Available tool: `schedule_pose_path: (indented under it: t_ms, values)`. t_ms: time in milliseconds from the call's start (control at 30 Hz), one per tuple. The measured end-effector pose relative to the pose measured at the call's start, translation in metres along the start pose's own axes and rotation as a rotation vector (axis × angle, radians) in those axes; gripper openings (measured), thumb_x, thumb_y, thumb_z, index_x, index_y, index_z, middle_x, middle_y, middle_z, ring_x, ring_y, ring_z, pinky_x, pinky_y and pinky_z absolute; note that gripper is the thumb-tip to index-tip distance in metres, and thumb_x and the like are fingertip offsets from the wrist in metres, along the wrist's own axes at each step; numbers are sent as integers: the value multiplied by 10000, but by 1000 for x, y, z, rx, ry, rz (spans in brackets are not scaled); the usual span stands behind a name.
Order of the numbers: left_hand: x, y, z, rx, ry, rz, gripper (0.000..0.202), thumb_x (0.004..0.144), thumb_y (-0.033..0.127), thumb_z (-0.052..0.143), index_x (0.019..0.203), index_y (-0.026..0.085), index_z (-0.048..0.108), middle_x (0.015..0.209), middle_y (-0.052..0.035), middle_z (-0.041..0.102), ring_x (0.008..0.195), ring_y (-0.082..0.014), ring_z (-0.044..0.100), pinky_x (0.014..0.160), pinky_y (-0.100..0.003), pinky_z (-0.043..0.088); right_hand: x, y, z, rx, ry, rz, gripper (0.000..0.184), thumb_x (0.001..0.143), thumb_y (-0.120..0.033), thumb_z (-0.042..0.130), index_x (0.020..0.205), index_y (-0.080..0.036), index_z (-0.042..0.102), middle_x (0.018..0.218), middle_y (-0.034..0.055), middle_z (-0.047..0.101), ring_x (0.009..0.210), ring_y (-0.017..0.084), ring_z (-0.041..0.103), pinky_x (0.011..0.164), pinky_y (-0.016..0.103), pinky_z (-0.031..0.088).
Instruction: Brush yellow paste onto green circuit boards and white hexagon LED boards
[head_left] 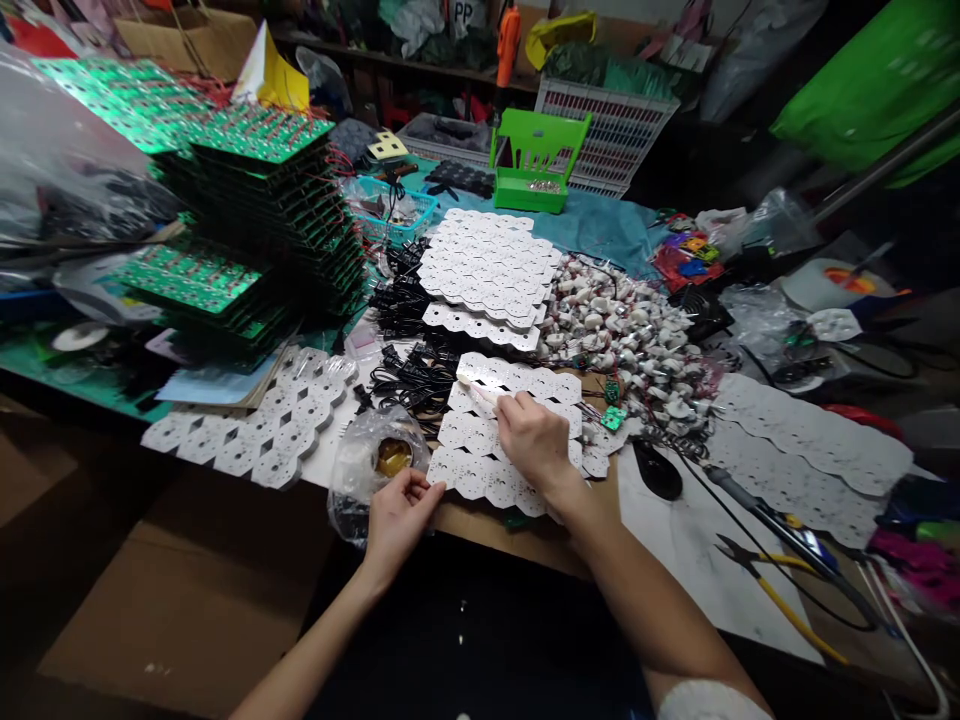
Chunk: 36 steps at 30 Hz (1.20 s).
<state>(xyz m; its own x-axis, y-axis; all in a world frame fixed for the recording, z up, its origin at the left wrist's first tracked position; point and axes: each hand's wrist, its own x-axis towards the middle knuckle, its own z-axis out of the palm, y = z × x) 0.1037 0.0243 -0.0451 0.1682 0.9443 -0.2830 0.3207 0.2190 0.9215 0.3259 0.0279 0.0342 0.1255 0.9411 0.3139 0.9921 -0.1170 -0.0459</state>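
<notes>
A white circuit board panel [480, 450] with scalloped edges and small dark marks lies in front of me. My left hand [403, 510] pinches its near left corner between thumb and fingers. Over the panel's middle, my right hand [531, 438] is closed around a thin, whitish, stick-like tool [478, 388]; its tip points to the far left, and its exact kind is unclear. Beside my left hand sits a roll of amber tape [393, 457] in clear plastic. Behind the panel rises a stack of similar white panels [487, 262].
Tall stacks of green circuit boards [262, 135] stand at left. Black plug cords [412, 380] and a heap of small white parts [615, 320] flank the panels. Yellow-handled cutters [780, 590] and a soldering iron [750, 505] lie right, near more white panels [810, 450].
</notes>
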Motion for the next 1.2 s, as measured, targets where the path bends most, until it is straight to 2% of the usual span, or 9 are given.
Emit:
schedule_pose_path:
  t_ms: [167, 267, 433, 533, 633, 733, 900, 1000, 1200]
  values:
    - [0, 0, 0, 11, 9, 22, 384, 679, 550, 756, 707, 186, 637, 571, -2, 594, 490, -131, 521, 464, -227, 415, -32, 12, -23, 8, 57, 31, 252, 956, -223, 491, 760, -179, 642, 704, 16, 619, 572, 100, 479, 522, 268, 176]
    - [-1, 1, 0, 11, 13, 28, 377, 686, 546, 754, 706, 188, 637, 570, -1, 587, 495, -132, 519, 466, -228, 416, -41, 11, -20, -14, 20, 39, 219, 942, -202, 504, 778, -186, 650, 717, 20, 620, 569, 100, 482, 525, 282, 169]
    - [0, 0, 0, 12, 14, 25, 386, 684, 554, 755, 709, 188, 635, 570, 4, 585, 484, -126, 514, 468, -232, 419, -26, 13, -4, -35, -6, 97, 225, 953, -220, 495, 803, -181, 657, 753, 29, 635, 552, 102, 457, 522, 285, 137]
    - [0, -2, 0, 15, 19, 27, 390, 680, 558, 757, 707, 189, 633, 560, 9, 579, 475, -127, 516, 463, -233, 414, -29, 22, -11, -17, 47, 105, 221, 961, -241, 504, 831, -183, 673, 747, 26, 640, 572, 108, 478, 526, 277, 158]
    - [1, -5, 1, 25, 24, 23, 387, 683, 557, 757, 716, 192, 632, 570, 9, 583, 474, -126, 519, 461, -234, 415, -48, 28, -24, -32, 92, 90, 223, 961, -232, 509, 825, -189, 680, 714, 16, 629, 575, 110, 487, 531, 270, 186]
    - [1, -6, 1, 24, 28, 17, 394, 676, 560, 764, 717, 190, 635, 579, 7, 588, 474, -124, 519, 462, -235, 418, -63, 28, -27, -71, 79, 87, 237, 956, -214, 504, 797, -187, 678, 704, 21, 626, 570, 111, 480, 532, 277, 181]
    - [1, -4, 0, 6, 23, 1, 422, 665, 578, 770, 709, 183, 627, 562, 9, 576, 475, -124, 516, 458, -229, 414, -50, 28, -16, -95, -1, 136, 206, 941, -188, 512, 832, -183, 687, 746, 32, 638, 576, 110, 481, 524, 288, 155]
    - [1, -2, 0, 4, 23, -3, 440, 657, 589, 772, 715, 177, 630, 569, 6, 582, 481, -124, 519, 458, -224, 411, -47, 35, -19, -87, 23, 174, 212, 954, -222, 507, 859, -182, 692, 758, 27, 643, 583, 108, 479, 520, 278, 161]
    - [1, -1, -1, 29, 16, -6, 439, 663, 588, 768, 735, 175, 638, 583, 4, 590, 487, -126, 530, 463, -226, 417, -84, 45, -37, -122, 97, 179, 229, 964, -272, 517, 836, -195, 691, 719, 3, 631, 569, 99, 475, 517, 264, 180]
